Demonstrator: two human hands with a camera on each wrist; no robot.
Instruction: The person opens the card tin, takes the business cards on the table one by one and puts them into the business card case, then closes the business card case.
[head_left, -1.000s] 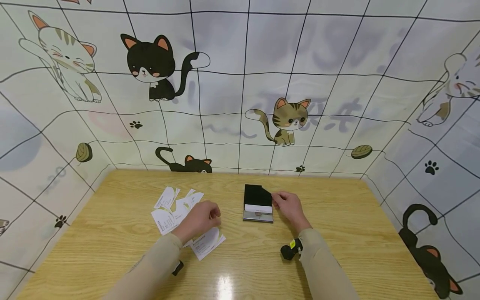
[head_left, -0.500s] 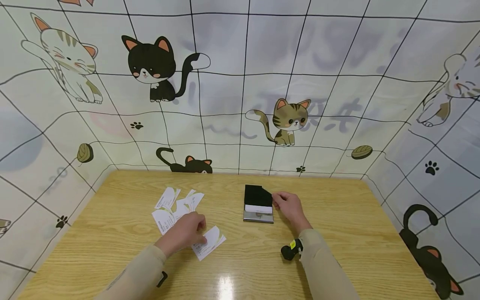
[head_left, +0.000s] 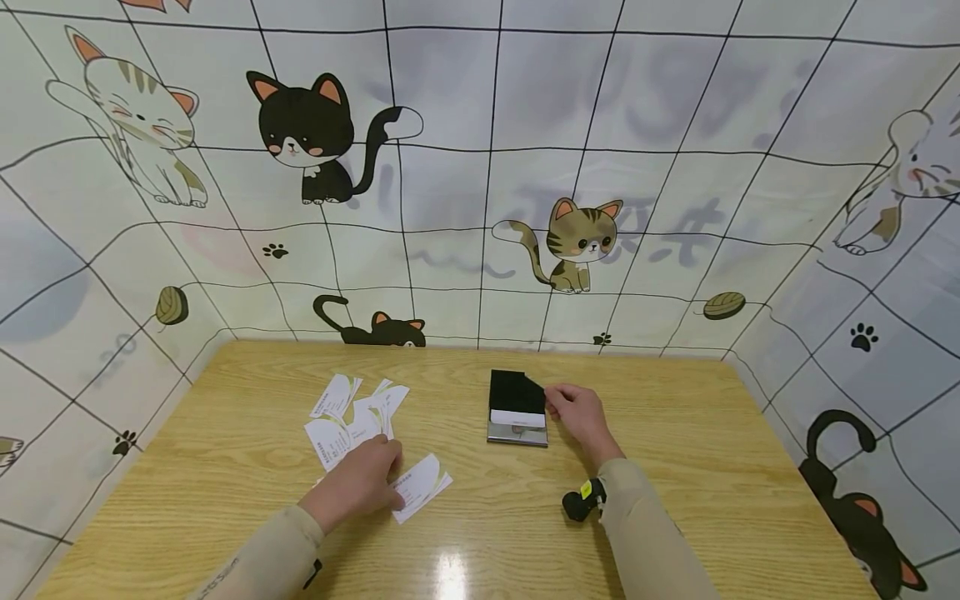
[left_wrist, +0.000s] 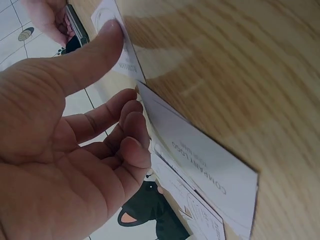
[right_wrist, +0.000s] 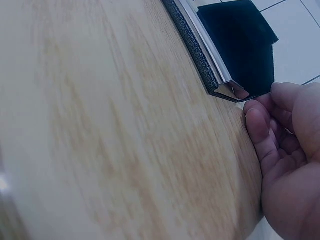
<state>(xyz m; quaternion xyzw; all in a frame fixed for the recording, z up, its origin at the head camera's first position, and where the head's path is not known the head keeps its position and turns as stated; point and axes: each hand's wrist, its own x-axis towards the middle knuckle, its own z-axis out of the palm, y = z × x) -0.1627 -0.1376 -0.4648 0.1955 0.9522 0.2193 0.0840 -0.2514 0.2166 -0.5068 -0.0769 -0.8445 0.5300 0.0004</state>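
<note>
Already, a white card [head_left: 517,418] shows inside the business card holder [head_left: 517,434], its raised flap [head_left: 513,393] pinched by the right hand [head_left: 582,418] beside it, while several business cards [head_left: 366,414] lie loose around the relaxed left hand [head_left: 355,485], thumb touching one.

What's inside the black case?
What looks like a white card peeks out inside the case. The silver front covers its lower part, so I can't tell how many cards are in there.

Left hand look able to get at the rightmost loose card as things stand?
Probably yes: the left hand is at the left edge of the rightmost loose card, and no other card appears to lie on it.
</note>
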